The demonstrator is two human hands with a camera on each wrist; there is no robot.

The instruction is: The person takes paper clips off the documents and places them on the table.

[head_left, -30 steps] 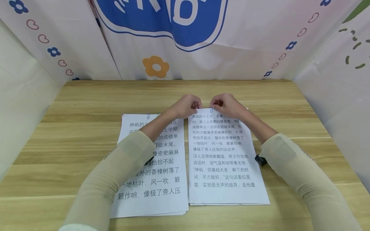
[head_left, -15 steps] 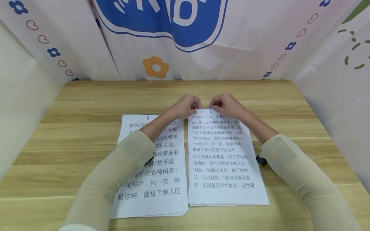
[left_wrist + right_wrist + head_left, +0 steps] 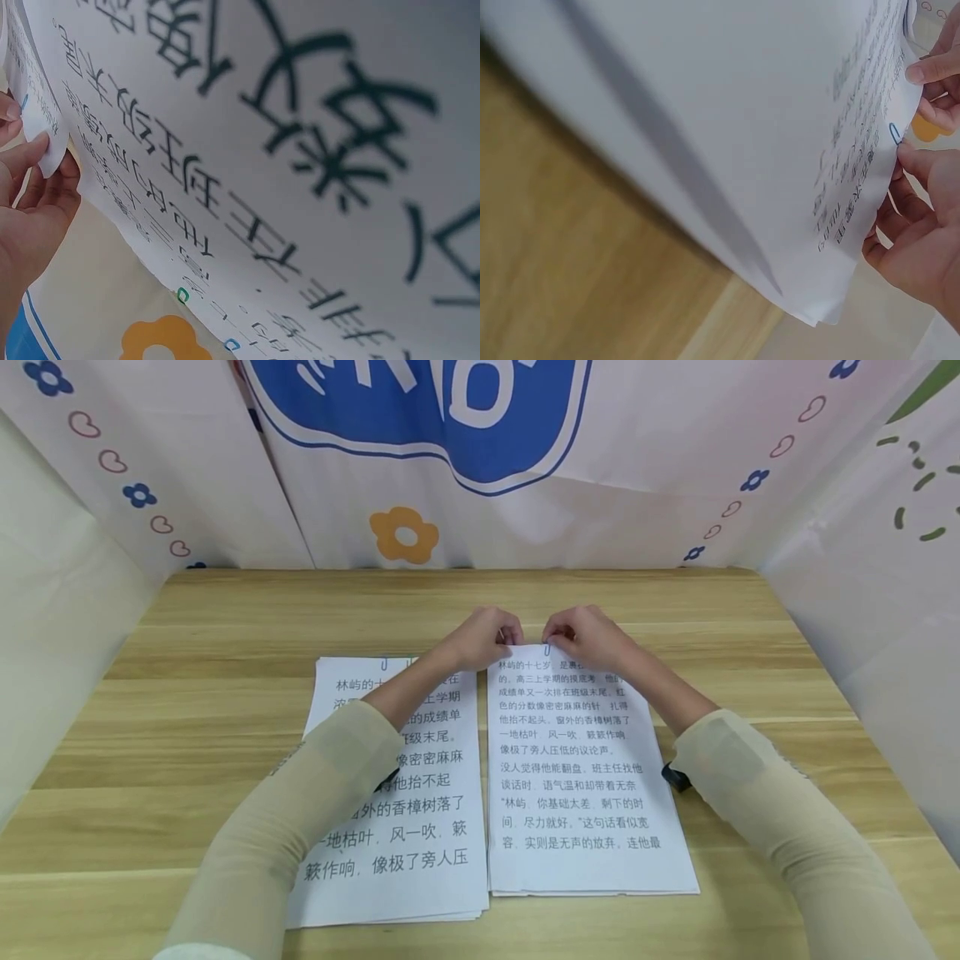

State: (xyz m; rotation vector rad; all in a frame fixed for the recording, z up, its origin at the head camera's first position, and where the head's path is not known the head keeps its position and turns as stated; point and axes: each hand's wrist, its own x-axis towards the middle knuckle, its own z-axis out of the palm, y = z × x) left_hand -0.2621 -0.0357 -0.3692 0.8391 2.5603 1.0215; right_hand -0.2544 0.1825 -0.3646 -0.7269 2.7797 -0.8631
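Two stacks of printed paper lie side by side on the table. At the right stack [image 3: 577,777], my left hand [image 3: 483,637] pinches the top left corner; in the left wrist view the thumb [image 3: 37,148] is in front and the fingers behind. My right hand [image 3: 588,633] pinches the same top edge further right, its thumb tip at the outer end of a blue paper clip [image 3: 895,133] and its other fingers partly hidden behind the sheets. The left stack [image 3: 405,877], partly under my left forearm, bears a blue clip [image 3: 385,663] and a green clip [image 3: 183,295].
The wood-grain table [image 3: 225,610] reaches back to a white printed cloth [image 3: 600,518] with a blue emblem and an orange flower [image 3: 405,534]. White cloth walls stand at both sides. A narrow gap separates the two stacks.
The right stack's top edge has come down very slightly toward me, with both hands keeping their hold. The left stack stays as it was.
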